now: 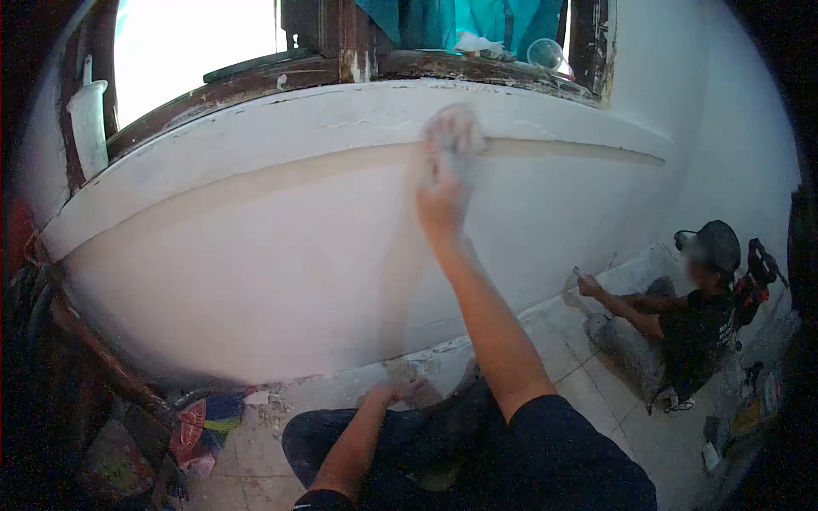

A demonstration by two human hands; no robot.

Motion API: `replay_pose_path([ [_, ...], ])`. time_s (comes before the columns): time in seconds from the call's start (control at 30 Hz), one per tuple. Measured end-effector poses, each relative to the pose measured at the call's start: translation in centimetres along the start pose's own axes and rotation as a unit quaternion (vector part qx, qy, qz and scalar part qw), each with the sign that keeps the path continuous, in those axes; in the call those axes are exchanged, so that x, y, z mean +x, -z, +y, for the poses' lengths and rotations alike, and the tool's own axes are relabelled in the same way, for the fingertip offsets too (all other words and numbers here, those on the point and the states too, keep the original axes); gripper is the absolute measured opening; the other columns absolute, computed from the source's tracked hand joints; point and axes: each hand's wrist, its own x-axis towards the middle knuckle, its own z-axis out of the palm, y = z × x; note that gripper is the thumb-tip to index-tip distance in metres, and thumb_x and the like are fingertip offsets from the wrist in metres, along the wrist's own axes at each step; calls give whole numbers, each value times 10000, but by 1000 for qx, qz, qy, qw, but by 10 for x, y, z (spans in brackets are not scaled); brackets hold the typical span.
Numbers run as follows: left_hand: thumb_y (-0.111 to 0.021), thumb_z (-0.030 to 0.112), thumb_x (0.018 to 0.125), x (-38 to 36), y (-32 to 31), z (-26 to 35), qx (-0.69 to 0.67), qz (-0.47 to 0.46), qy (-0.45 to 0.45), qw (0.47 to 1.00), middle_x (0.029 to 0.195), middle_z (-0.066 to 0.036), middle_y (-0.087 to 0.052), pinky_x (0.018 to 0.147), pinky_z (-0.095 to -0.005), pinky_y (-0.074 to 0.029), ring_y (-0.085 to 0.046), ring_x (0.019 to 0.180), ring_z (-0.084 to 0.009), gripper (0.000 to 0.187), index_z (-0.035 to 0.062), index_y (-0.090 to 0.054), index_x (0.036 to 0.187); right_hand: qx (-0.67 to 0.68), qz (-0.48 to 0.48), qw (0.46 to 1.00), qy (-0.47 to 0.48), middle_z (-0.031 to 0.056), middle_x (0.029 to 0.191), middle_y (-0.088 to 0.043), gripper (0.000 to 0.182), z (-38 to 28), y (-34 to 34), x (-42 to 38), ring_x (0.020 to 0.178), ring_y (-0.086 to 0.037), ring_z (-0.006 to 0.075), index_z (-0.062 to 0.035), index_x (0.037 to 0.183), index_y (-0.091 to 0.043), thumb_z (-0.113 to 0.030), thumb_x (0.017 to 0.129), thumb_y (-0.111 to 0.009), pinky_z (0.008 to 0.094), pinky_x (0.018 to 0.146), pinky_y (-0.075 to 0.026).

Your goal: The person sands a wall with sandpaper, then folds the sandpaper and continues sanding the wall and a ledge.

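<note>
Raised against the white sill ledge (341, 128) under the window, my right hand (447, 166) is closed round something pale, blurred by motion, perhaps a cloth or pad. Below the ledge the white wall (256, 255) curves down to the floor. My left hand (394, 392) rests low by my bent knee, near the foot of the wall. Its fingers are dim and smeared, so what they hold, if anything, cannot be made out.
At the right a co-worker (699, 324) in a dark cap sits on the tiled floor (571, 358), holding a small tool. A clear plastic cup (545, 54) lies on the window frame. A white container (88, 128) stands at the left. Bags (192, 430) lie bottom left.
</note>
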Motion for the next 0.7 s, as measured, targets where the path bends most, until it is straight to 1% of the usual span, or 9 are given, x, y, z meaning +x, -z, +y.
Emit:
replay_pose_path([
  [0.2, -315, 753, 979, -32, 7, 15, 35, -2, -1, 999, 1585, -190, -411, 1202, -509, -304, -398, 1460, -363, 866, 94, -457, 1523, -81, -26, 992, 89, 185, 1535, -478, 631, 87, 38, 1, 1472, -373, 388, -69, 1477, -515, 48, 861, -587, 476, 1217, -303],
  [0.27, -319, 754, 977, 22, -18, -11, 7, 48, -28, 998, 1574, -187, -429, 1200, -510, -307, -412, 1449, -369, 865, 93, -467, 1516, 34, -90, 987, -130, 184, 1488, -532, 603, 110, 65, -7, 1394, -483, 375, -47, 1461, -528, -8, 867, -628, 454, 1170, -370],
  [0.33, -322, 755, 975, 23, -15, -15, -35, 108, -42, 993, 1562, -184, -448, 1198, -512, -310, -426, 1438, -376, 865, 92, -477, 1509, -16, -11, 995, -93, 202, 1360, -638, 448, 131, 61, -32, 1305, -580, 324, -7, 1411, -569, -162, 991, -593, 432, 1104, -435],
  [0.4, -330, 761, 970, -40, 15, 15, 16, 46, -52, 997, 1556, -166, -464, 1197, -518, -307, -430, 1435, -375, 877, 88, -467, 1516, -82, -97, 990, -55, 205, 1441, -584, 419, 183, 53, -88, 1337, -562, 318, 41, 1405, -563, -159, 1041, -516, 387, 1135, -405],
  [0.5, -433, 699, 963, 98, -39, -35, 86, 81, -89, 989, 1487, -166, -541, 1160, -513, -364, -503, 1371, -368, 762, 108, -584, 1421, -15, -35, 985, -169, 207, 1289, -678, 413, 161, 38, -132, 1176, -646, 313, 81, 1299, -626, -223, 1025, -570, 392, 1045, -468],
  [0.53, -480, 669, 955, 109, -38, -40, 115, 104, -108, 982, 1455, -162, -574, 1139, -514, -395, -534, 1339, -369, 708, 114, -640, 1365, -406, -96, 905, -86, 216, 1297, -673, 408, 266, 18, -222, 1183, -646, 319, 77, 1293, -635, -236, 1050, -538, 390, 1050, -465],
  [0.6, -547, 555, 948, 165, -63, -54, 125, 304, -94, 940, 1316, -139, -675, 1031, -514, -484, -626, 1208, -366, 540, 118, -733, 1205, -193, -94, 971, -108, 221, 1352, -638, 418, 184, 18, -189, 1216, -634, 335, 58, 1361, -588, -225, 1063, -515, 406, 1056, -465],
  [0.67, -589, 470, 933, 129, -32, -33, 215, 67, -72, 972, 1167, -112, -734, 921, -494, -534, -685, 1067, -337, 435, 113, -763, 1111, -153, -101, 977, -105, 227, 1406, -603, 438, 125, 21, -171, 1250, -622, 352, 40, 1430, -541, -213, 1076, -493, 422, 1061, -465],
  [0.7, -589, 470, 933, 102, -27, -28, 192, 69, -62, 977, 1167, -112, -734, 921, -494, -534, -685, 1067, -337, 435, 113, -763, 1111, -137, -120, 978, -99, 227, 1406, -603, 438, 138, 16, -187, 1250, -622, 352, 40, 1430, -541, -213, 1076, -493, 422, 1061, -465],
])
